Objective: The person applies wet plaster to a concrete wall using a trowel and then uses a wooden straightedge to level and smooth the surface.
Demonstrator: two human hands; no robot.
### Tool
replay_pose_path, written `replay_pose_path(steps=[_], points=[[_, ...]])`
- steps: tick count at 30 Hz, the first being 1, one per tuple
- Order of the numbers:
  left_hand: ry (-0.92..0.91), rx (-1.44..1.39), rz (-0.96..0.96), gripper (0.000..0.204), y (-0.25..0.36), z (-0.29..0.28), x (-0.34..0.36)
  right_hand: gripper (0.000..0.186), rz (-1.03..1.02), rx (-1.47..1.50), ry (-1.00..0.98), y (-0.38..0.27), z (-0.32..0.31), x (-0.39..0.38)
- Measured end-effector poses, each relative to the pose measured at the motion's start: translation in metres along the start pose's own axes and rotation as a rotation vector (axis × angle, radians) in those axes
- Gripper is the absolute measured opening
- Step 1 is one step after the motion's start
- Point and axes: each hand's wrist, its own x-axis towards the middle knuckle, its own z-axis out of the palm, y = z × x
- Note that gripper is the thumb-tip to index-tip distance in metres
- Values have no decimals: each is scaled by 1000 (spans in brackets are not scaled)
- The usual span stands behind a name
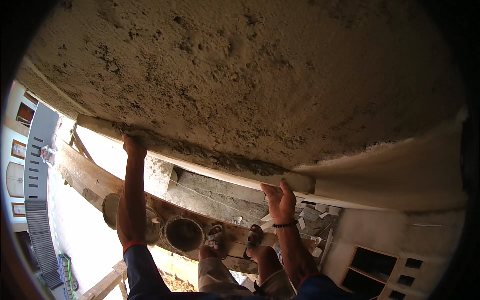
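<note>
A long pale straightedge board (235, 176) lies against the underside of a rough grey plastered surface (220, 75), with wet mortar (210, 156) heaped along its edge. My left hand (134, 146) is closed on the board towards its left end, its fingertips partly hidden. Close to the right end, my right hand (281, 201) touches the board's lower edge from below, palm turned up and fingers apart. A dark beaded bracelet (284, 225) circles the right wrist. Both arms are raised.
I stand in sandals on a wooden scaffold plank (232, 235). Beside my feet is a round mortar bucket (185, 234); another bucket (110, 207) is partly behind my left arm. Rubble (312, 215) lies below to the right, near a framed window (370, 265). Another person (48, 155) is far left.
</note>
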Motion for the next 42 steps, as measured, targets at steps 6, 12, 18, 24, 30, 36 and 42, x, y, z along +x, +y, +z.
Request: replay_pose_path(steps=[6,12,18,24,30,36,42], points=[[78,132,-16,56,14,48,-69,38,6,21,4,-62,-12,-19],[15,97,-26,44,35,81,-130,35,-17,78,-100,-140,-5,-55],[-244,4,35,42,48,90,-197,36,-102,-76,-111,-206,-3,-85],[-296,-434,-226,59,58,28,-257,37,-51,-117,-170,-198,-20,-123],[-103,-546,-111,67,36,-137,-293,34,195,-147,-142,-137,-72,-132],[87,-597,24,61,63,-253,-386,30,529,-210,-212,-67,-96,-111],[231,-596,242,72,85,-343,-467,40,825,-306,-320,22,-111,-65]])
